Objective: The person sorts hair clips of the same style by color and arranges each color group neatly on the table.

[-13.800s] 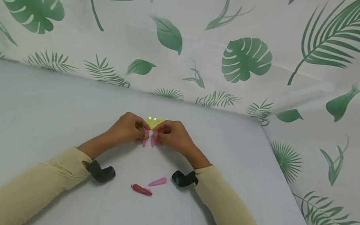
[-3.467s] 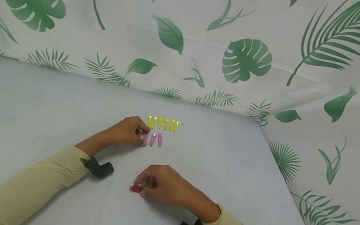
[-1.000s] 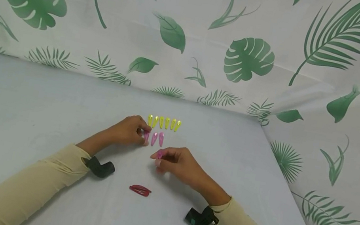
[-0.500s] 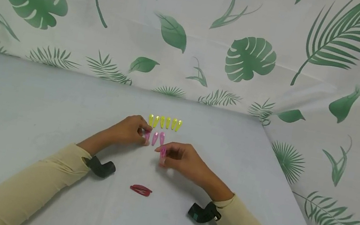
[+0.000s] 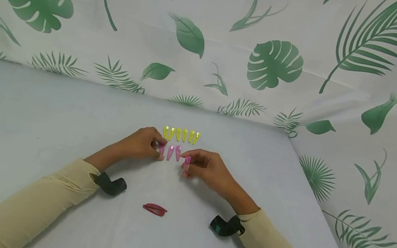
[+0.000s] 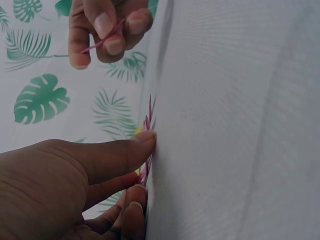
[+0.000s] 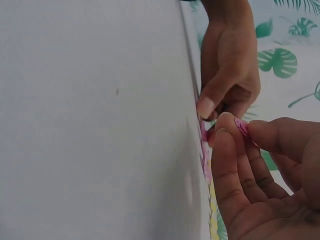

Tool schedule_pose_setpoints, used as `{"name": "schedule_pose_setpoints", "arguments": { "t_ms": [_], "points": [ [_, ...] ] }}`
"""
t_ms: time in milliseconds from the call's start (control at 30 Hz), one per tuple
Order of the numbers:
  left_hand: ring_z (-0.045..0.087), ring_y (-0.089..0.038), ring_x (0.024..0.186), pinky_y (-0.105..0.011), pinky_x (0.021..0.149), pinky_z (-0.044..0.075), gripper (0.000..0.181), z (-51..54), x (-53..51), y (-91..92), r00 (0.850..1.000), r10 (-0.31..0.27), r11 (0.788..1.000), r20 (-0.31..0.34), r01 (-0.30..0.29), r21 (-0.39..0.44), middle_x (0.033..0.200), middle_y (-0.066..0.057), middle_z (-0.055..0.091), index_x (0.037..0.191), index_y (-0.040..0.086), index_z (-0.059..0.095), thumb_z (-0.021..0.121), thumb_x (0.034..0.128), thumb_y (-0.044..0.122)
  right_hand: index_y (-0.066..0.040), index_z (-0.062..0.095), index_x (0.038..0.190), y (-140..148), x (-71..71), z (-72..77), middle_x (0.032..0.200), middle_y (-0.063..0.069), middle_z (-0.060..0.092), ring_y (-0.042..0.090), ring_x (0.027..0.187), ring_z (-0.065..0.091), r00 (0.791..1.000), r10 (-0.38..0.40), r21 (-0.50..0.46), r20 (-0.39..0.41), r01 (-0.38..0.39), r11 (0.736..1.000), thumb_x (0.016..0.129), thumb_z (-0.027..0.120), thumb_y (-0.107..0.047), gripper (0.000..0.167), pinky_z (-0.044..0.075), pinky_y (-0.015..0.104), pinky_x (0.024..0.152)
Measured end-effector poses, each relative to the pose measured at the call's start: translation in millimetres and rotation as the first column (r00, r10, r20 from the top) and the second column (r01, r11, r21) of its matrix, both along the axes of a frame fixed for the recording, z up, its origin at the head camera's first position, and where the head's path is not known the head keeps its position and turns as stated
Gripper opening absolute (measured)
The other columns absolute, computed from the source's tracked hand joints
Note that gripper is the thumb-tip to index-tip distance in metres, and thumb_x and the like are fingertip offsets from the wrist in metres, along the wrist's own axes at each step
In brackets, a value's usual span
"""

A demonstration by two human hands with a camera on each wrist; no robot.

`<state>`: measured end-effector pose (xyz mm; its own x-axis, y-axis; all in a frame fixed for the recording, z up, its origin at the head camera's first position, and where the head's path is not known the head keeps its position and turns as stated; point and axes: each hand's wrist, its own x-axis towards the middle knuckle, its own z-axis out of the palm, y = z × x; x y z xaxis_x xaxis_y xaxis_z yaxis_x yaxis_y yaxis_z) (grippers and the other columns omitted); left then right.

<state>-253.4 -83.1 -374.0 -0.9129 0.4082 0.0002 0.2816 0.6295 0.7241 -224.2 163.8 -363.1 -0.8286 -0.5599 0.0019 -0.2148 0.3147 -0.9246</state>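
Note:
In the head view my left hand (image 5: 142, 144) pinches a pink snap hair clip (image 5: 161, 150) lying at the left end of a short row, thumb at its near end and a finger at its far end. Two more pink clips (image 5: 170, 153) lie just to its right. My right hand (image 5: 210, 170) pinches another pink hair clip (image 5: 187, 162) between thumb and fingers, a little right of that row. The left wrist view shows this held clip (image 6: 112, 36) raised off the cloth. Behind the pink row runs a row of several yellow hair clips (image 5: 178, 134).
Red hair clips (image 5: 155, 209), apparently overlapping, lie on the white cloth nearer to me, between the forearms. A leaf-printed sheet (image 5: 220, 48) rises behind the table and on the right. Each wrist carries a black camera mount (image 5: 111, 186).
My right hand has picked up a pink clip from beside the red clips, then carried it forward and right, alongside the pink row. My left hand has stayed at the leftmost pink clip.

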Motion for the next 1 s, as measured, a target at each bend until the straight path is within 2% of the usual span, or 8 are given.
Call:
{"name": "schedule_pose_setpoints", "arguments": {
  "t_ms": [133,433,467,700,1000],
  "points": [
    [0.052,-0.021,0.085,-0.031,0.074,0.044,0.043,-0.3,-0.7,-0.5,1.0,-0.004,1.0,-0.004,0.003,-0.002,0.1,-0.009,0.059,0.119,-0.004,0.067,0.079,0.0793,0.009,0.002,0.065,0.117,1,-6.5,-0.3,0.093,0.016,0.068,0.027,0.078,0.066,0.999,-0.033,0.034,-0.008,0.034,0.999,0.09,0.069,-0.007,0.028,0.055,0.036,0.073],
    [0.052,-0.021,0.086,-0.031,0.074,0.044,0.043,-0.3,-0.9,-0.8,1.0,-0.004,1.0,-0.001,0.004,-0.004,0.101,-0.009,0.059,0.119,-0.004,0.067,0.079,0.0796,0.01,0.003,0.067,0.114,-2,-18.1,2.5,0.098,0.014,0.067,0.027,0.08,0.068,0.994,-0.113,0.075,0.002,0.112,0.991,0.092,0.065,-0.003,0.023,0.056,0.037,0.073],
    [0.052,-0.021,0.086,-0.031,0.074,0.044,0.043,-0.3,-0.9,-0.8,1.0,-0.004,1.0,-0.002,0.004,-0.006,0.101,-0.009,0.059,0.119,-0.004,0.067,0.079,0.0796,0.01,0.002,0.068,0.113,-1,-21.8,-1.2,0.097,0.013,0.067,0.025,0.079,0.068,0.993,-0.121,0.084,-0.003,0.121,0.989,0.092,0.066,-0.004,0.022,0.056,0.035,0.072],
    [0.052,-0.021,0.086,-0.031,0.074,0.044,0.043,-1.2,-1.5,-0.6,1.0,0.0,1.0,-0.001,0.0,-0.018,0.102,-0.009,0.059,0.12,-0.003,0.068,0.079,0.0802,0.01,-0.005,0.07,0.111,-6,-31.0,-3.6,0.092,0.008,0.065,0.021,0.076,0.065,0.983,-0.157,0.184,-0.091,0.172,0.968,0.09,0.069,-0.006,0.021,0.055,0.031,0.068],
    [0.051,-0.02,0.083,-0.03,0.071,0.042,0.044,-0.5,-1.8,-1.7,1.0,-0.022,0.999,0.001,0.022,0.027,0.099,-0.01,0.058,0.118,-0.006,0.067,0.079,0.0784,0.008,-0.002,0.069,0.105,-13,-41.5,-5.3,0.089,0.01,0.063,0.02,0.072,0.064,0.98,-0.165,0.206,-0.113,0.186,0.961,0.089,0.069,-0.003,0.017,0.055,0.031,0.063]
  ]
}}
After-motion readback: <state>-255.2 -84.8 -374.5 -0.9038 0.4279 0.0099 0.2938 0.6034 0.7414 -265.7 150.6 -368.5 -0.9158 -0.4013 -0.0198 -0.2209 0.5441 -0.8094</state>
